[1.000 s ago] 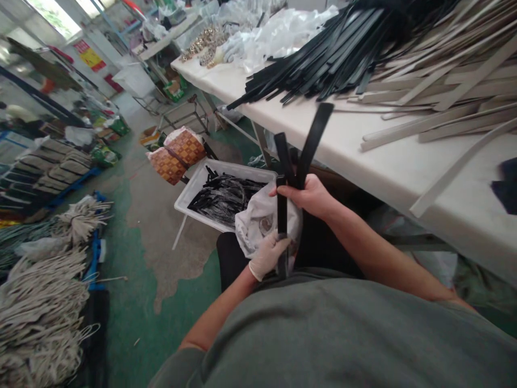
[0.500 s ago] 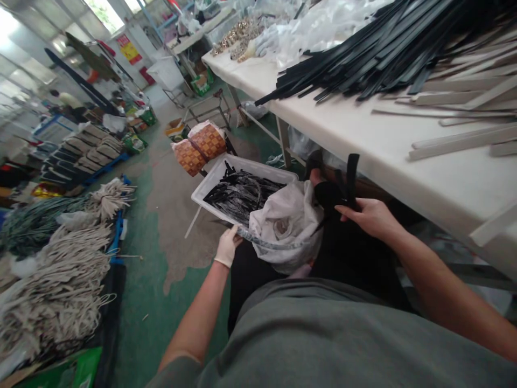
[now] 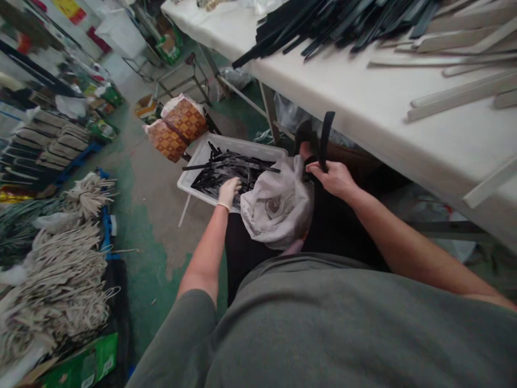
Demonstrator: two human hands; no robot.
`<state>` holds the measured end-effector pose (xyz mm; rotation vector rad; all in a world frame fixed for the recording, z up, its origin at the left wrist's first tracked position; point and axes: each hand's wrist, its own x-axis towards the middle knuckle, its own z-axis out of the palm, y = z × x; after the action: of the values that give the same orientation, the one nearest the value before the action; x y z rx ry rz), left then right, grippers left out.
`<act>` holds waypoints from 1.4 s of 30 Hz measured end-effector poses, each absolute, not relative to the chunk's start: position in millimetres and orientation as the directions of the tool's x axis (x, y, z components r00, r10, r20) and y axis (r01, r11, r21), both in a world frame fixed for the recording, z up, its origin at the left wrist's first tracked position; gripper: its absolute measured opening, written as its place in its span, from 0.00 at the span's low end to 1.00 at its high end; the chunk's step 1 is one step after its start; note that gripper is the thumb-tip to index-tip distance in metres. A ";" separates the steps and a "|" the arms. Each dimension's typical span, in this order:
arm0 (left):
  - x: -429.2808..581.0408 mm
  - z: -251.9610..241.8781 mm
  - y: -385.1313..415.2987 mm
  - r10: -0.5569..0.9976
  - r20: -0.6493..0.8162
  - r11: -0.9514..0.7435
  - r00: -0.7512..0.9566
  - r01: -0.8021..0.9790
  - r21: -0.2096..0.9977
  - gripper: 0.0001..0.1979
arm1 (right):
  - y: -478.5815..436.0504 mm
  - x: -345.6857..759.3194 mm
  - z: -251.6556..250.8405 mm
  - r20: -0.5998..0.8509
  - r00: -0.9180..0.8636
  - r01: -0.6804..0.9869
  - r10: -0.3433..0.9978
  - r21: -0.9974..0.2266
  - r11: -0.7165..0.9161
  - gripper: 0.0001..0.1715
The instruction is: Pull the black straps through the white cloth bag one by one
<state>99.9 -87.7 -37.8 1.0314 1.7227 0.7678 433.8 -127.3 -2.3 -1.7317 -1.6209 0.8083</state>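
Note:
My left hand, in a pale glove, is over the near edge of a white plastic bin, its fingers loosely apart and slightly blurred. Nothing shows in its grasp. Just beyond the fingers a long black strip lies across the top of a heap of black strips in the bin. My right hand is closed around a black strap, whose end stands up above the fingers. Between my hands, a whitish woven sack with its mouth rolled open rests at my lap; its contents are hard to make out.
To the right stands a white-topped table with black straps and beige straps. A checked cushion roll is behind the bin. Bundles of beige cords lie on the left, beside a green box.
My left hand has moved forward from the sack's rim to the bin and let go of a strip, which now lies across the bin. My right hand still grips the strap.

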 end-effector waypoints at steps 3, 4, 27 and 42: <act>148.8 -84.0 -129.8 0.862 -0.507 0.452 0.009 0.439 0.777 0.11 | -154.6 435.4 -21.2 -0.134 0.027 0.707 0.991 -0.698 -0.113 0.19; 162.4 -95.8 -141.4 0.848 -0.528 0.435 0.055 0.496 0.751 0.09 | -160.5 434.7 -24.1 -0.152 0.020 0.760 0.988 -0.640 -0.114 0.20; 121.7 77.2 -255.4 0.889 -0.400 0.432 0.222 -0.117 0.894 0.17 | -170.2 404.3 6.1 -0.095 -0.331 0.264 0.939 -0.965 -0.005 0.24; 76.3 116.6 -154.6 0.964 -0.252 0.155 -0.088 -0.583 0.798 0.21 | -204.2 368.3 41.0 -0.225 -0.693 0.047 0.685 -0.962 -0.269 0.21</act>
<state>76.3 -154.6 116.6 0.5218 0.9527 1.3904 368.3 -204.2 41.0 -0.8980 -1.5583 2.0131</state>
